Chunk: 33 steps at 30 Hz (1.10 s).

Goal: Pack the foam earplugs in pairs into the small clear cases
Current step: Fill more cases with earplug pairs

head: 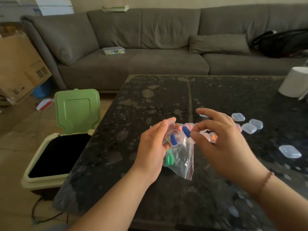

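1. The left hand (152,145) holds an open clear case (173,136) between curled fingers and thumb, lid tipped up toward the fingertips; the top of a clear zip bag (182,157) seems caught in the same grip, though blur makes that hard to confirm.
2. The right hand (221,144) pinches a blue earplug (186,131) between thumb and forefinger, just beside the case's open mouth, the other fingers spread loosely above.
3. A second blue earplug (173,140) already lies in the case, its long axis running from near-left to far-right, roughly up the picture.
4. The pinched earplug tilts the other way, upper end leaning left toward the case, lower end in the fingertips.
5. The step in hand looks like finishing a blue pair: the next move calls for turning the plug to lie alongside its mate, pressing it in, then snapping the lid down.
6. Green earplugs (168,160) sit in the bag's lower left corner.
7. On the dark tabletop (150,100) beyond the hands, filled cases (210,136) with orange plugs are clustered, and closed empty cases (249,128) lie to the right.
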Tool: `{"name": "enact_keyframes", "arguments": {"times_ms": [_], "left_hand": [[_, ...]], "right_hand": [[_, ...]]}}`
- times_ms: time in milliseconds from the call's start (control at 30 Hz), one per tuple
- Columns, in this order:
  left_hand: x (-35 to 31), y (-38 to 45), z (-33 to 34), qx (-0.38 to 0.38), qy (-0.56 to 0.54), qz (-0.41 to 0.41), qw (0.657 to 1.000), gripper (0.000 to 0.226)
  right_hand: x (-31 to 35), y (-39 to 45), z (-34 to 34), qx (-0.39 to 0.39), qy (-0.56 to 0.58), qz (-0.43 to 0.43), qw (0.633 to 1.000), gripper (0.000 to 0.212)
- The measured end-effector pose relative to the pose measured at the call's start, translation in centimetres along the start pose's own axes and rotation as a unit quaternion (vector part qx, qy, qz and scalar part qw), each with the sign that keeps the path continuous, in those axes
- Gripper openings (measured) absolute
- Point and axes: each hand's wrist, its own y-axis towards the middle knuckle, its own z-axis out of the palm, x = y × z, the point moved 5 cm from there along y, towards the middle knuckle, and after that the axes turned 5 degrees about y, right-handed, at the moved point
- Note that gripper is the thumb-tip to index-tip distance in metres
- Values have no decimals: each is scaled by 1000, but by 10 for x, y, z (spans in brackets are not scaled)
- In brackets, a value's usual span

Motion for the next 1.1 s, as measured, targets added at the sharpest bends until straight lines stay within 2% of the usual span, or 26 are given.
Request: {"name": "enact_keyframes", "arguments": {"times_ms": [333, 400, 567, 633, 733, 967, 1100], "left_hand": [[4, 3, 5, 30, 30, 18, 999, 41], [3, 3, 5, 34, 39, 17, 998, 38], [1, 6, 1, 30, 22, 0, 999, 26], [1, 7, -1, 44, 36, 1, 998, 34], [-1, 6, -1, 65, 92, 22, 993, 52], [-1, 3, 6, 144, 79, 33, 986, 68], [-3, 3, 9, 164, 97, 49, 981, 70]], "right_hand": [[-1, 1, 20, 59, -86, 25, 994, 1], [0, 1, 22, 69, -85, 22, 994, 4], [-8, 4, 15, -14, 31, 47, 998, 6], [-12, 6, 15, -17, 92, 90, 991, 6], [-14, 6, 19, 21, 166, 143, 976, 12], [-12, 2, 20, 82, 152, 111, 979, 21], [-11, -2, 18, 78, 151, 87, 982, 21]]}}
